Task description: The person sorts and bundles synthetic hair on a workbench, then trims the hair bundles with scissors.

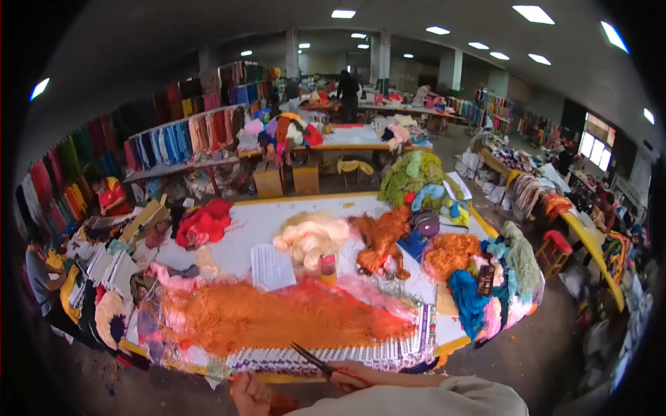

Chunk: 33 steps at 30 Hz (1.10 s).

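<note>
My right hand (pixel 352 376) grips a pair of scissors (pixel 313 358), their dark blades slightly apart and pointing up and left over the table's front edge. Low in the view, my left hand (pixel 250 395) is closed, with orange yarn (pixel 282 402) showing beside its fingers. Just beyond both hands, a wide spread of orange yarn (pixel 257 315) lies across the table. Under its front edge runs a row of white cards with purple print (pixel 305 359). Pink yarn (pixel 361 295) shows behind the orange spread.
On the white table (pixel 243 225) lie a printed sheet (pixel 272 267), a small jar (pixel 328 267), cream yarn (pixel 312 236), red yarn (pixel 203 222) and teal yarn (pixel 468 298). A person in red (pixel 113 196) and another in grey (pixel 40 267) are at left. Yarn racks (pixel 159 145) stand behind.
</note>
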Each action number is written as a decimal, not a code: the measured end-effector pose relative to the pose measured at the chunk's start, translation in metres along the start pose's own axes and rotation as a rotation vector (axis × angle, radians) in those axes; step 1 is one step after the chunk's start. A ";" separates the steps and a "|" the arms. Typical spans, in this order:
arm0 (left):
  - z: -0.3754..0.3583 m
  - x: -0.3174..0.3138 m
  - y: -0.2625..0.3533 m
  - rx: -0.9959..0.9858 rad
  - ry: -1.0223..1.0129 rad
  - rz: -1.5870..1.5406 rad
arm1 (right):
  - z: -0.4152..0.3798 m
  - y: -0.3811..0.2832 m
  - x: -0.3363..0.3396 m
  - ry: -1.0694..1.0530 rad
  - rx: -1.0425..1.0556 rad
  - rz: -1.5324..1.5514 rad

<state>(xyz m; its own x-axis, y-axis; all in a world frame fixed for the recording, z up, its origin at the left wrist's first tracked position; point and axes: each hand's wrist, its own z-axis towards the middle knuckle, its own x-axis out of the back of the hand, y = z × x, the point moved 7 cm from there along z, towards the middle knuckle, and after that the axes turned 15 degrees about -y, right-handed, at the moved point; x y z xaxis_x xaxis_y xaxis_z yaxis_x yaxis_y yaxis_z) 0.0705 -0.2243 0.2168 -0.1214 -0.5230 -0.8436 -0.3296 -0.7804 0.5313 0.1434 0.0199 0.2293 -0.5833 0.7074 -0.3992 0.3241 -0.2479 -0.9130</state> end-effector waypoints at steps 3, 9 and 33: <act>0.007 -0.062 0.034 -0.104 0.044 -0.061 | 0.038 0.030 -0.003 -0.015 -0.217 0.476; 0.041 -0.083 0.108 -0.253 -0.482 -0.317 | 0.093 -0.056 -0.064 -0.215 -0.114 -0.177; 0.054 -0.059 0.121 -0.264 -0.408 -0.416 | 0.139 -0.041 -0.072 -0.290 -0.133 -0.329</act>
<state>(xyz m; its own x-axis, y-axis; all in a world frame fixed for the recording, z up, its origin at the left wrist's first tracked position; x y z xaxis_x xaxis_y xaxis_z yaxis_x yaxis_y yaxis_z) -0.0124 -0.2691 0.3267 -0.3971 -0.0261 -0.9174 -0.1910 -0.9754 0.1104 0.0681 -0.1129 0.2840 -0.8497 0.5148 -0.1145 0.1683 0.0590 -0.9840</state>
